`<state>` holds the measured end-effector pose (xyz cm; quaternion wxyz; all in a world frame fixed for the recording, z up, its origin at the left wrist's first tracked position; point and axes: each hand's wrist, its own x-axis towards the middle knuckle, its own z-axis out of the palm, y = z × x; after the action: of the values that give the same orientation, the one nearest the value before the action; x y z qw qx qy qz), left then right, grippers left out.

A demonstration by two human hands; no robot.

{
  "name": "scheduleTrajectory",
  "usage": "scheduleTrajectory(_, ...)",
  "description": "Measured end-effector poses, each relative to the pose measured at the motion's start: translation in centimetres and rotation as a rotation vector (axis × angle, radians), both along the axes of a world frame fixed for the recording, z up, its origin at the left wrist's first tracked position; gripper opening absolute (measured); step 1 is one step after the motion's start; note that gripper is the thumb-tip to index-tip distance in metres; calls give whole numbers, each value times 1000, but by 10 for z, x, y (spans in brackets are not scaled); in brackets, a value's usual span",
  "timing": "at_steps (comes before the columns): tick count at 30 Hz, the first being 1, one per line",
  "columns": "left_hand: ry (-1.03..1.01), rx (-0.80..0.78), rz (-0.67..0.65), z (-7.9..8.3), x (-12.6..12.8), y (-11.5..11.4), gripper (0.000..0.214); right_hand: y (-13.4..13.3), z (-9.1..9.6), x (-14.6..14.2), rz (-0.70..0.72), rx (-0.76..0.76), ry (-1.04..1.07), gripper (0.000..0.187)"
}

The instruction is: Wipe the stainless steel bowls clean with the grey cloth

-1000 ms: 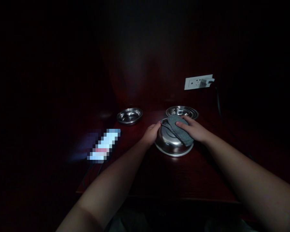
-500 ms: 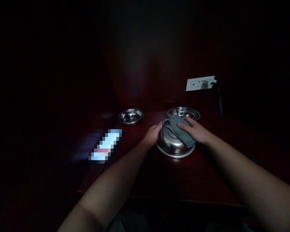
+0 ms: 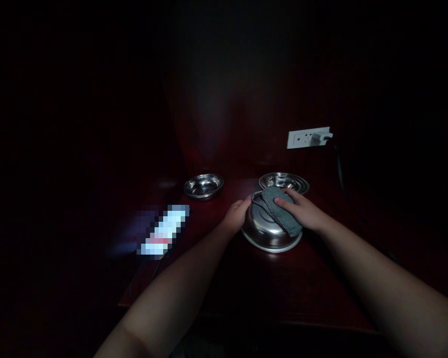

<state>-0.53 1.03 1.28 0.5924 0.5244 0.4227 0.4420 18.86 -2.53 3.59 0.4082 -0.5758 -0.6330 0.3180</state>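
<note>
A shiny steel bowl [image 3: 263, 229] is upside down over the dark red table, its rim facing down and its base up. My left hand [image 3: 237, 216] grips the bowl's left side, the thumb near the base and the other fingers largely hidden. In my right hand [image 3: 300, 208] is a folded grey-green cloth [image 3: 280, 209], pressed against the upper right of the bowl. Part of the cloth's edge reaches across the base toward my left thumb.
Behind the bowl stand nested steel bowls [image 3: 283, 183]. Another steel bowl [image 3: 204, 187] sits upright at the back left. A lit, pixelated screen [image 3: 166, 231] with cables lies at left. A wall socket [image 3: 308, 137] holds a plug with a hanging cord [image 3: 339, 169]. The table [image 3: 246, 303] ends near me.
The whole view has shifted, so everything appears slightly lower. Both hands keep their hold on the bowl and the cloth, with little visible movement between them.
</note>
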Motion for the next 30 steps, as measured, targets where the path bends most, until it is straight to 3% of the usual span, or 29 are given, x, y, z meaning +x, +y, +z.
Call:
scheduleTrajectory(20, -6, 13, 19, -11, -1, 7, 36, -7, 5, -6, 23, -2, 21, 45)
scheduleTrajectory(30, -25, -12, 36, -8, -1, 3, 36, -3, 1, -3, 32, -8, 58, 48)
